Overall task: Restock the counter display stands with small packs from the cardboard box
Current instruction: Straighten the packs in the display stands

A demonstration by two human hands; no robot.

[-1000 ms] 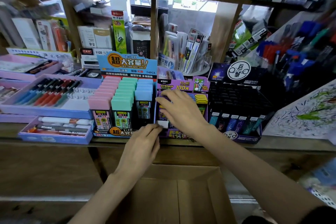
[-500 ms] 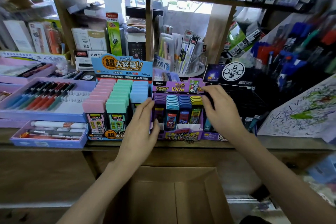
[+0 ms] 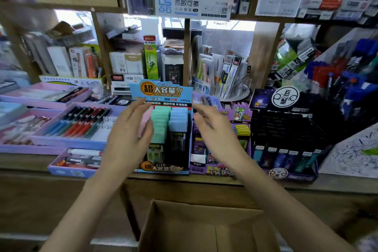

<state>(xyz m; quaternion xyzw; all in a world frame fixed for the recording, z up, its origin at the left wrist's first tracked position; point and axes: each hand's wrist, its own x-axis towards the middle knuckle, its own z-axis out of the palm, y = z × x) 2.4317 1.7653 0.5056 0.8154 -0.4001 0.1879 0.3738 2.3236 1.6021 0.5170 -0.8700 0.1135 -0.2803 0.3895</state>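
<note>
A blue display stand with rows of pink, green and blue packs stands on the wooden counter. My left hand hovers over its left side with fingers spread, hiding the pink row. My right hand hovers over its right edge and the purple display stand, fingers loosely bent. Neither hand holds anything. The open cardboard box sits below the counter, its inside looking bare.
A black display stand of small packs stands to the right. Purple pen trays lie to the left. Shelves crowded with stationery rise behind. The counter's front edge runs above the box.
Both hands left the purple stand and moved left and up to either side of the blue stand. The view shifted right and closer.
</note>
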